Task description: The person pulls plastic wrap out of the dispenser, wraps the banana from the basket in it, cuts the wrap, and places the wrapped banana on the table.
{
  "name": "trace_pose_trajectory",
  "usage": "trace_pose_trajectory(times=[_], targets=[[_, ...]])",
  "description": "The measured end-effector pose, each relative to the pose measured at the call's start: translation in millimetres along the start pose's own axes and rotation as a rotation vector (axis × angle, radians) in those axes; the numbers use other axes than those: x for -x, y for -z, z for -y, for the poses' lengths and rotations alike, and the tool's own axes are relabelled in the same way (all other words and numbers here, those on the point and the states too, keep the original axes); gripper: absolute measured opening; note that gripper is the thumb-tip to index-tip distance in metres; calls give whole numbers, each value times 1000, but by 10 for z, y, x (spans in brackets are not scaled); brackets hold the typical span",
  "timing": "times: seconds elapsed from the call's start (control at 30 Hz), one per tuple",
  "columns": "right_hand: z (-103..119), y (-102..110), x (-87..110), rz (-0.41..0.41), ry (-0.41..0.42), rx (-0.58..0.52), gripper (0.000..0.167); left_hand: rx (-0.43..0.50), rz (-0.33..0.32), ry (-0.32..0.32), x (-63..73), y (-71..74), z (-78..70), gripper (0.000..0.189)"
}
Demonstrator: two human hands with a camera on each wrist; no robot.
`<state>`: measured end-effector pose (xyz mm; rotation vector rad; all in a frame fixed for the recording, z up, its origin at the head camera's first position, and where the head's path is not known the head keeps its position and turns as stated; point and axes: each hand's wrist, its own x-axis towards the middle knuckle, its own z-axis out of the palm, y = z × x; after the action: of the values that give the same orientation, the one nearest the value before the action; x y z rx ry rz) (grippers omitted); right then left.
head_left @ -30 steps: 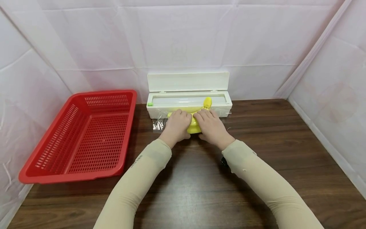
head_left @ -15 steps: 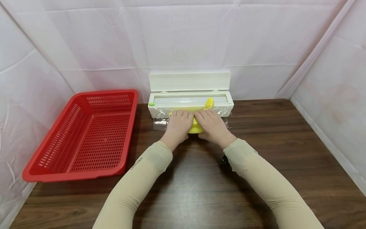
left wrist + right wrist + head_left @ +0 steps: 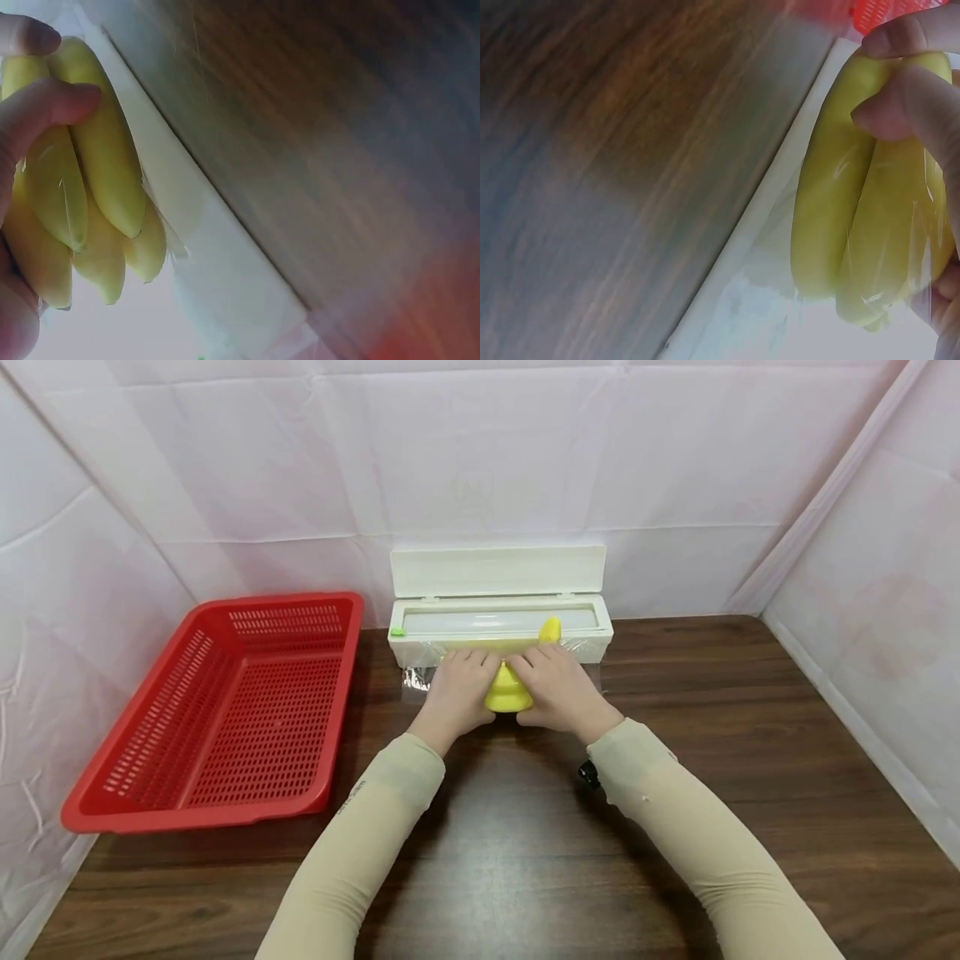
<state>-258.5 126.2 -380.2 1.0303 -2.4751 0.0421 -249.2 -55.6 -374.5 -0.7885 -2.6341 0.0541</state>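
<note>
Both hands hold a bunch of yellow bananas against the front of a white cling film dispenser. My left hand grips its left side, and my right hand grips its right side. Clear cling film spreads out to both sides of the bunch below the box front. In the left wrist view, a thumb and fingers press on several bananas. The right wrist view has shiny film over part of the bananas. Behind the knuckles, most of the bunch is hidden in the head view.
The dispenser's lid stands raised against the white cloth wall, with a green slider at the box's left end. A red slotted basket sits on the left of the dark wooden table.
The hands stay on the banana bunch at the dispenser. The left wrist has shifted slightly left, and more yellow shows between the hands. The camera view has moved a little.
</note>
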Motion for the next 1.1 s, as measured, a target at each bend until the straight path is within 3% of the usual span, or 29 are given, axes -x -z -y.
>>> trace_pose_trajectory(times=[0.17, 0.6, 1.1], targets=[[45, -6, 31, 9, -4, 25, 66, 7, -49, -15, 51, -16, -10, 64], [104, 2, 68, 35, -11, 34, 66, 23, -67, -9, 108, -43, -48, 59], [122, 61, 94, 81, -48, -56, 58, 101, 35, 7, 146, 2, -55, 59]])
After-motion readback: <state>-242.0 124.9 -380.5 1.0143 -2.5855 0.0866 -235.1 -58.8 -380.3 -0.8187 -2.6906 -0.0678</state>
